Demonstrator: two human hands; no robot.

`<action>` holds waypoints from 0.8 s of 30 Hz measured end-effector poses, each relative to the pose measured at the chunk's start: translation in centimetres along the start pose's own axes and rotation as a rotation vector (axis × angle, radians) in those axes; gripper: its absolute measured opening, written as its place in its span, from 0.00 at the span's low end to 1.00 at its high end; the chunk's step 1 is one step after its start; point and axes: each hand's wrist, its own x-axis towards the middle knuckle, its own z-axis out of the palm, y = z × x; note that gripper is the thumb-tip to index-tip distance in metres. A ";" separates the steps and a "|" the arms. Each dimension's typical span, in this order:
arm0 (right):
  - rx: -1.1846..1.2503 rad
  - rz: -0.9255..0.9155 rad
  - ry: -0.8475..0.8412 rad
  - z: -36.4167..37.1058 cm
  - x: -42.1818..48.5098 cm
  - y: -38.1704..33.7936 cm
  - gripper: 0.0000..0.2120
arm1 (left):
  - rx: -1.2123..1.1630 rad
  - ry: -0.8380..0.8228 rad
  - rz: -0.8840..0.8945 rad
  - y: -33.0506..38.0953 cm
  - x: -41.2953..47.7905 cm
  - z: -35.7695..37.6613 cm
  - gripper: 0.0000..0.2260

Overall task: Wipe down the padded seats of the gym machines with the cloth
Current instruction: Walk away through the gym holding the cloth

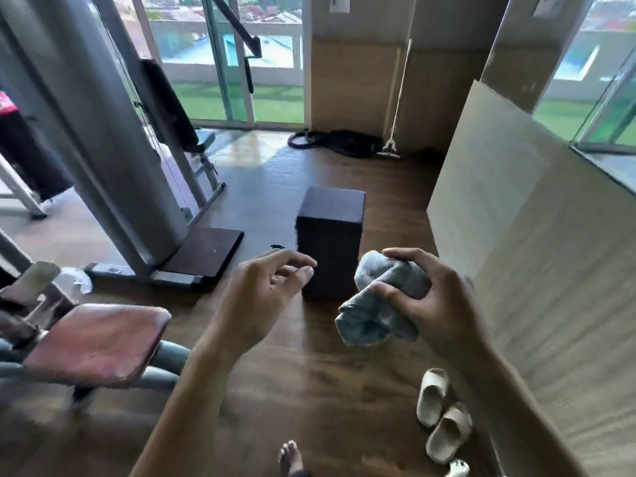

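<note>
My right hand (437,297) grips a bunched grey-blue cloth (382,304) in the air at centre right. Beside it, my left hand (265,294) hovers with loosely curled fingers and holds nothing. A reddish-brown padded seat (99,342) on a grey frame sits low at the left, below and left of my left hand. Farther back at the left, a second machine carries a dark padded backrest (168,105) and a small seat (204,137).
A dark box (330,235) stands on the wooden floor just beyond my hands. A grey machine column (103,160) rises at the left. A beige wall (537,256) runs along the right. White slippers (444,418) lie at lower right, and a mop (389,149) leans at the back.
</note>
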 end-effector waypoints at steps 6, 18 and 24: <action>0.027 0.006 0.020 4.9 16.0 4.3 0.18 | -0.103 -0.063 0.035 -4.1 16.9 2.6 0.05; 0.128 0.001 0.015 9.9 43.3 10.8 0.18 | -0.285 -0.262 0.000 -11.4 45.4 6.9 0.16; 0.198 -0.069 -0.081 12.4 55.4 16.3 0.22 | -0.324 -0.195 -0.116 -15.1 58.3 10.8 0.15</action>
